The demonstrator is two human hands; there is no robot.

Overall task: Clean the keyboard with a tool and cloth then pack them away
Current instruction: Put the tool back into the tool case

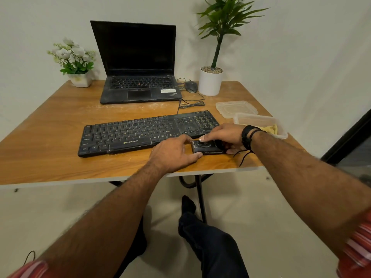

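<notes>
Both hands closed on a small black tool [207, 147], largely hidden by the right hand [224, 135] and left hand [174, 151], at the table [60, 125] edge before the keyboard [144, 131], a yellow cloth [271, 129] in the container [261, 123] behind.

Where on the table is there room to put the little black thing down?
Bare wood lies left of the keyboard, reaching the flower pot and the laptop. A thinner strip runs along the table front edge below the keyboard. The right side is crowded: container, lid, mouse, cable, both hands on the black tool.
</notes>
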